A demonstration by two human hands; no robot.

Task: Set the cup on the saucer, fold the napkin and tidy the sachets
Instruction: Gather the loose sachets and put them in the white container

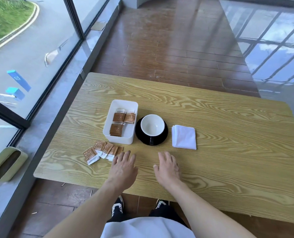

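Observation:
A cup [152, 124], black outside and white inside, stands on a black saucer [163, 137] at the table's middle, its handle facing me. Right of it lies a folded white napkin [184, 136]. Left of the saucer a white tray [130, 107] holds several brown sachets [119, 121]. Several more brown sachets [102, 151] lie loose and fanned out on the table in front of the tray. My left hand [124, 168] rests flat, fingers apart, just right of the loose sachets. Flat and holding nothing, my right hand [168, 168] lies below the saucer.
The wooden table [228, 134] stands beside a floor-to-ceiling window at the left. A pale green bin [5, 164] sits on the floor by the window. Brown wood flooring stretches beyond the table's far edge.

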